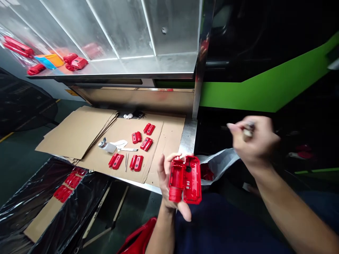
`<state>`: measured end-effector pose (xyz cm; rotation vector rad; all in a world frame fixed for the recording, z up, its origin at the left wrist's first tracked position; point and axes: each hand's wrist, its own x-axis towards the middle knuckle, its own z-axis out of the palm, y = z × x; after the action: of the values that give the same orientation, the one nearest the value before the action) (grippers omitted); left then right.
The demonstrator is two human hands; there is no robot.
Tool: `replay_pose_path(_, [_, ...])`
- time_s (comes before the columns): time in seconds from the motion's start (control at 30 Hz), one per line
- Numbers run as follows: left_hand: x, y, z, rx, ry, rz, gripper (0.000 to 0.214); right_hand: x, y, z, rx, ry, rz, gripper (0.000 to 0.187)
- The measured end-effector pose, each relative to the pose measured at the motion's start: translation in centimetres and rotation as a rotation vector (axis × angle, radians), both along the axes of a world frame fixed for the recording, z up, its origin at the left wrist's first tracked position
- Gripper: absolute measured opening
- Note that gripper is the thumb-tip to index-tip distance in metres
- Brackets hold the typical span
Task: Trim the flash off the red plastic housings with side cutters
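Observation:
My left hand (165, 183) holds a red plastic housing (192, 181) near the table's front edge. The housing's hollow inner side faces me, with a ribbed round part at its lower left. Off to the right, my right hand (255, 141) is raised and closed, smeared by motion. A small pale-brown and grey end shows at its curled fingers; what it belongs to I cannot make out. Several similar red housings (136, 163) lie on the cardboard sheet (169, 141). Among them are tweezers (126, 162) and a slim white-and-grey tool (128, 150).
Left on the table lie stacked cardboard sheets (79, 128) and a white bottle with a metal top (106, 145). A pale plastic bag (221, 164) with red parts hangs at the right. A metal shelf (137, 65) crosses above. A black-lined box (39, 222) stands lower left.

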<state>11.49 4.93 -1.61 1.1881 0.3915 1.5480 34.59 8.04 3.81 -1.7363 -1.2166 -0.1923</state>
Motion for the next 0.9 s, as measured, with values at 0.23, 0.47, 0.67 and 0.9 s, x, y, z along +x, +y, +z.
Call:
replay_pose_path(0.23, [-1.3,0.4,0.2,-0.001,0.208,0.333,0.132,-1.7,0.9,-0.4,-0.442,-0.085,0.373,0.039])
replay_pose_path(0.47, [-1.3,0.3,0.4,0.205,0.384,0.586,0.116,-7.7,-3.7,3.4,-0.724,-0.098,0.786,0.04])
replay_pose_path(0.67, [-1.6,0.5,-0.3,0.369,0.486,0.62,0.125,-8.5,-2.6,4.1,-0.802,-0.169,0.767,0.045])
replay_pose_path(0.9, [-1.2,0.6,0.2,0.395,0.457,0.637,0.105,-9.0,-2.7,4.6,-0.822,-0.198,0.741,0.047])
